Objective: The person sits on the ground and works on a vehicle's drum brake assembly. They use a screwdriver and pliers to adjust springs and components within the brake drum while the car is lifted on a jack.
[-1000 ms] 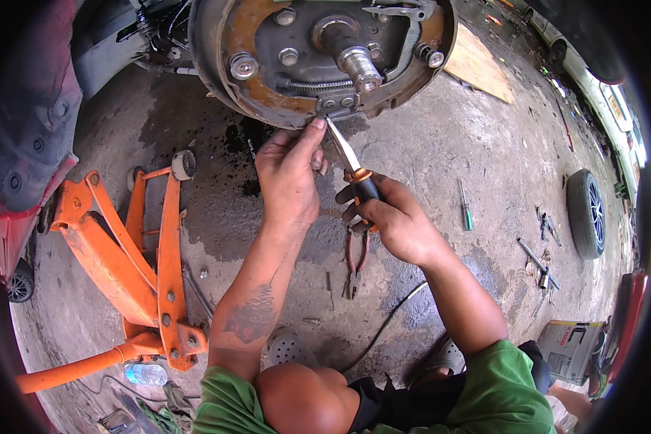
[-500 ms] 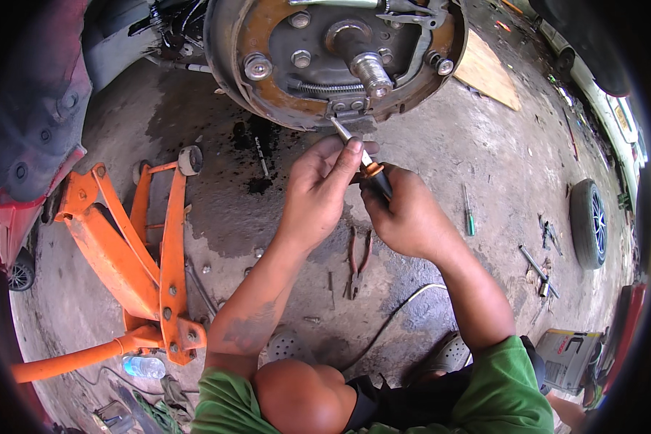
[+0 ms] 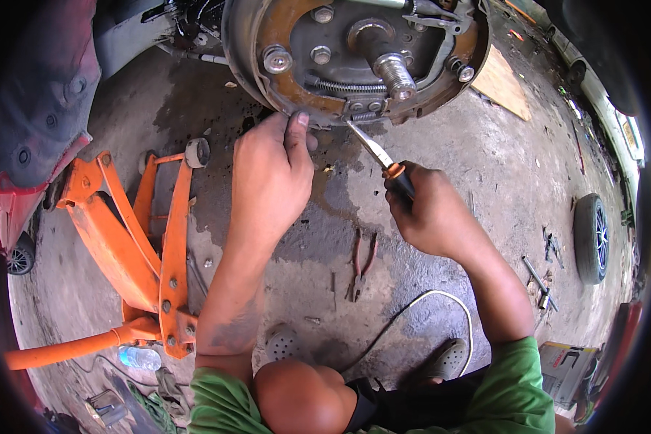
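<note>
A drum brake assembly with its drum off hangs at the top, with a threaded spindle (image 3: 394, 72) jutting from its middle. Along its lower part run a long coil spring (image 3: 336, 87) and a shorter spring (image 3: 363, 116). My left hand (image 3: 273, 170) grips the lower left rim of the backing plate (image 3: 240, 61), thumb in front and fingers partly hidden. Wrapped round the dark handles of long-nose pliers (image 3: 375, 150) with an orange collar is my right hand (image 3: 435, 215). The pliers' tip meets the lower edge near the short spring; whether it grips anything cannot be made out.
An orange floor jack (image 3: 116, 249) stands at the left. Red-handled pliers (image 3: 362, 267) lie on the concrete between my arms, near a pale cable (image 3: 469, 318). Farther right are a wrench (image 3: 537, 278) and a wheel (image 3: 591, 239); a plastic bottle (image 3: 139, 358) lies lower left.
My left hand has left the pliers and moved up-left to the backing plate rim. My right hand keeps the pliers, their tip still at the lower edge. The view has shifted slightly.
</note>
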Available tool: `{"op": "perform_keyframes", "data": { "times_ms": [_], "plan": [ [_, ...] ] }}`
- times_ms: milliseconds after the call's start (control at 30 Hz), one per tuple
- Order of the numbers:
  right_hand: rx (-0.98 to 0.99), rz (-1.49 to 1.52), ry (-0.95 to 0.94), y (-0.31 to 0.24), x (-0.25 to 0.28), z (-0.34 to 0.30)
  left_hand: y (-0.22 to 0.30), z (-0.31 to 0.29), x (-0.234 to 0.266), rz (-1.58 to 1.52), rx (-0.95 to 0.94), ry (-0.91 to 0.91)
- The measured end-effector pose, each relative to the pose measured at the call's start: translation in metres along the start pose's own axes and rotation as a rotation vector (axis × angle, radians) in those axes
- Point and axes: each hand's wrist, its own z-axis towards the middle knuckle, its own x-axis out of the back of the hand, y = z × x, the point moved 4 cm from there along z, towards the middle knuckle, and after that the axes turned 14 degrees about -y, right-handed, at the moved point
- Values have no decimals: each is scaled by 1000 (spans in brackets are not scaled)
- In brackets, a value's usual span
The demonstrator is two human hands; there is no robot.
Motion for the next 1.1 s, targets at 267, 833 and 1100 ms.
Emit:
{"op": "perform_keyframes", "data": {
  "times_ms": [267, 833, 1100],
  "plan": [
    [13, -78, -35, -3, 4, -1, 2, 1, -3, -11, 16, 13],
    [14, 19, -86, -1, 8, 1, 0, 0, -4, -45, -43, 96],
    [8, 8, -45, -5, 10, 0, -12, 0, -71, -1004, 50, 111]
  ]
}}
